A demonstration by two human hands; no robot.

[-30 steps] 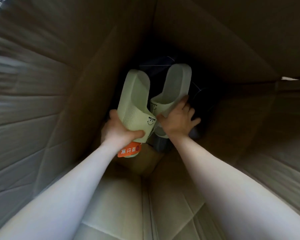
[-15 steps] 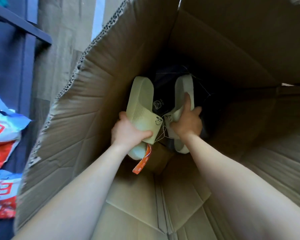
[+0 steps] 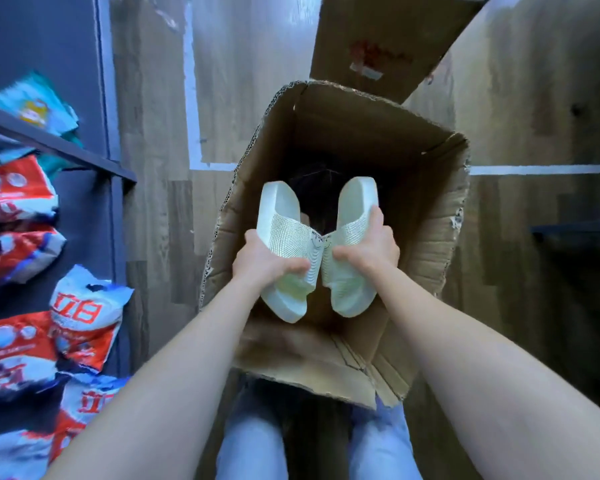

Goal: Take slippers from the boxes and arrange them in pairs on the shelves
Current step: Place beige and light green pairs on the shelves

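Each hand grips one pale slipper over the cardboard box (image 3: 430, 209): left hand (image 3: 262, 259) fingers curl round the left slipper (image 3: 284, 237), right hand (image 3: 373, 245) round the right slipper (image 3: 352, 237).

Big red letters 立白 stand on a white and blue bag (image 3: 84, 313) at the left. The lower bag (image 3: 90, 403) shows the same red letters, partly hidden. Tiny dark print sits where the left slipper (image 3: 284, 237) and the right slipper (image 3: 352, 233) meet - too small to read. Red print on the cardboard flap (image 3: 378, 50) - just a blur.
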